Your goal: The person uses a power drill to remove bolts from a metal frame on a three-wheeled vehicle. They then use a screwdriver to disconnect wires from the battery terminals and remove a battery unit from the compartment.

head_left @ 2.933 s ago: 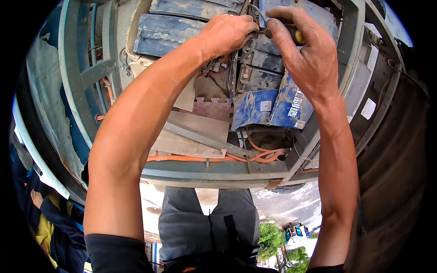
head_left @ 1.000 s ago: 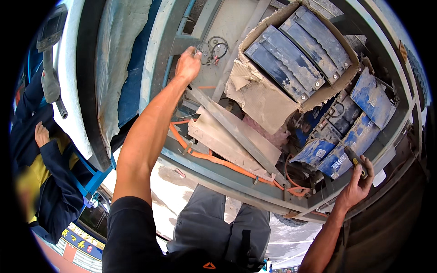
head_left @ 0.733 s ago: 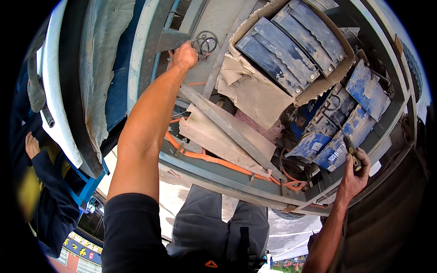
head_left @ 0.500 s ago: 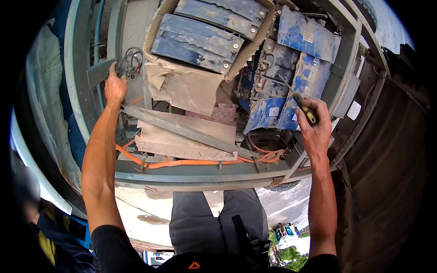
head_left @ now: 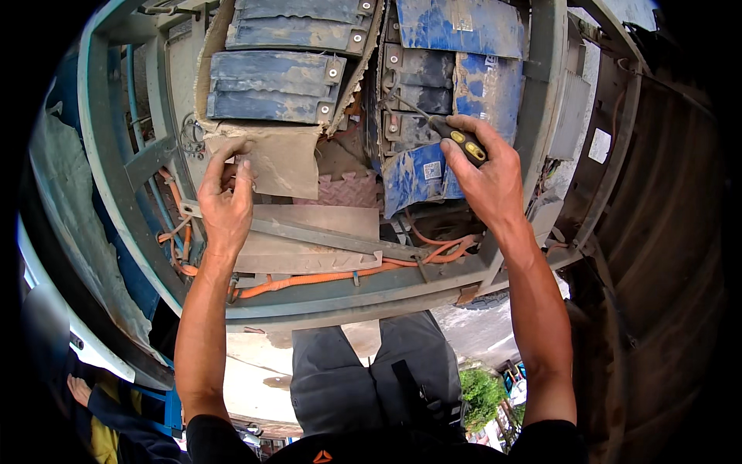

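Note:
My right hand point(head_left: 488, 166) grips a screwdriver point(head_left: 466, 147) by its black and yellow handle. Its thin shaft points up and left toward the terminals of the dusty dark battery blocks point(head_left: 421, 104) on the right; whether the tip touches one is too small to tell. Torn, dirty blue sheets point(head_left: 495, 89) partly cover those blocks. My left hand point(head_left: 226, 203) is over the bent cardboard flap point(head_left: 286, 166), fingers curled and apart, with nothing visible in them. Behind it, dusty blue-grey battery blocks point(head_left: 270, 81) with bolt terminals stand in a worn cardboard box.
A grey metal frame point(head_left: 309, 300) surrounds the bay. A flat metal bar point(head_left: 340, 238) lies slantwise across a tan sheet point(head_left: 301, 259). Orange cables point(head_left: 325, 280) run along the near rail, and a thin wire coil point(head_left: 190, 133) sits at left. Another person's hand point(head_left: 79, 390) shows at lower left.
My left hand has left the frame's left crossbar and come right, over the cardboard flap. My right hand has shifted left with the screwdriver toward the terminals. The whole view has shifted.

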Motion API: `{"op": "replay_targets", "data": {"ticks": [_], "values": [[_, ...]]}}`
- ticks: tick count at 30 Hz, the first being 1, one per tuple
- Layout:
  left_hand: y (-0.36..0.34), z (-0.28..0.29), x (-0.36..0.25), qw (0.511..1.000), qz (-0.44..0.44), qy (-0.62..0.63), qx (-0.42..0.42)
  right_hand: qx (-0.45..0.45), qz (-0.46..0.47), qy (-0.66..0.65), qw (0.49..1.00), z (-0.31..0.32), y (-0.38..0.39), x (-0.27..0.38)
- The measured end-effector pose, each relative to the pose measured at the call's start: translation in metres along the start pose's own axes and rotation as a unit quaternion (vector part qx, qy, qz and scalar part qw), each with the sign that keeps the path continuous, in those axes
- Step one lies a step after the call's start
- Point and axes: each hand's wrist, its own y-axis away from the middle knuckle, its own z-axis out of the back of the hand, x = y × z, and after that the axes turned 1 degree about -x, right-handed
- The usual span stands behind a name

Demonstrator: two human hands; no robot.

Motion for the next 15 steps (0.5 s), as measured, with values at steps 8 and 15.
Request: {"op": "replay_targets", "data": {"ticks": [8, 15], "values": [[0.036, -0.082, -0.033, 0.992, -0.003, 0.116, 0.055, 0.037, 0.16, 0.128, 0.978, 0.003, -0.011, 0.014], [0.077, -0.107, -0.048, 0.971, 0.056, 0.219, 0.076, 0.202, 0.362, 0.366, 0.833, 0.01, -0.046, 0.056]]}}
